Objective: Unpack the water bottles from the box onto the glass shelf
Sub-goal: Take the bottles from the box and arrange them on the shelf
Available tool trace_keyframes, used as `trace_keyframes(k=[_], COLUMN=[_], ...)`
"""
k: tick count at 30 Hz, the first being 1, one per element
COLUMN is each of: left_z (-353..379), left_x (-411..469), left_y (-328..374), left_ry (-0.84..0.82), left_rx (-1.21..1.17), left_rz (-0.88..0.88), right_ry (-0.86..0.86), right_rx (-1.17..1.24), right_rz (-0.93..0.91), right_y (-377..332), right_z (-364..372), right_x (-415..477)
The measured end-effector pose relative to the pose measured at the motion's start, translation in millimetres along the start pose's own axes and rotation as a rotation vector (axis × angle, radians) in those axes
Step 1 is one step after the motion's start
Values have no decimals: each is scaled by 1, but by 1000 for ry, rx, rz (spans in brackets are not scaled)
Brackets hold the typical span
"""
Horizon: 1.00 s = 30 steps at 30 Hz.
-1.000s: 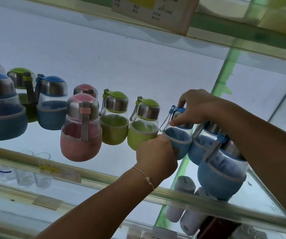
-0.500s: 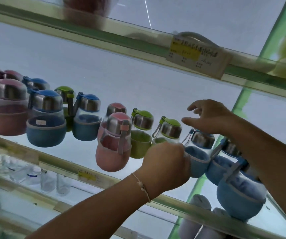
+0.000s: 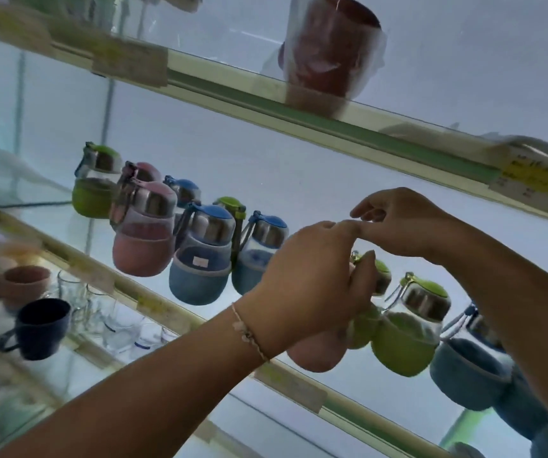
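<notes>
Pink bottle (image 3: pixel 315 355) is gripped in the left hand (image 3: pixel 305 285)'s curled fingers (image 3: pixel 329 233) at the glass shelf (image 3: pixel 348 408)'s front, probably to be lined up, right hand (image 3: pixel 408 226) loosely curled above, nothing held.

Left hand (image 3: pixel 312 285) round pink bottle (image 3: pixel 315 357); right hand (image 3: pixel 401 226) just above, fingers (image 3: pixel 360 212) loosely bent.

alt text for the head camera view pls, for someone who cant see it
A person's left hand grips a pink bottle at a glass shelf, while the right hand meets it just above. Other bottles in green, blue and pink with steel lids line the shelf; cups and glasses sit below.
</notes>
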<state>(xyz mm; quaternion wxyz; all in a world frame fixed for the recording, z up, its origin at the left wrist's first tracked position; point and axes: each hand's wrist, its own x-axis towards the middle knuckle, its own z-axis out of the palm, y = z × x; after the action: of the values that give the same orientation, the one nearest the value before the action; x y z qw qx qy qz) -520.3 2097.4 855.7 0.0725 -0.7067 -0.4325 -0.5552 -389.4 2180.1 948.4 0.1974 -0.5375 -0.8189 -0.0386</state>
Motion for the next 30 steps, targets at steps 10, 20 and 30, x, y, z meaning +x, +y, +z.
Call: trace_keyframes(k=[10, 20, 30], left_z=[-59, -93, -83], left_x=[-13, -37, -62], left_y=[-84, -154, -177], left_ry=[54, 23, -204], left_rx=[84, 238, 351], left_rz=[-92, -289, -444], right_ry=[-71, -249, -229], right_rx=[-39, -29, -34], right_rz=[-146, -207, -278], right_y=[-88, -138, -151], right_z=[38, 73, 100], right_x=[41, 60, 65])
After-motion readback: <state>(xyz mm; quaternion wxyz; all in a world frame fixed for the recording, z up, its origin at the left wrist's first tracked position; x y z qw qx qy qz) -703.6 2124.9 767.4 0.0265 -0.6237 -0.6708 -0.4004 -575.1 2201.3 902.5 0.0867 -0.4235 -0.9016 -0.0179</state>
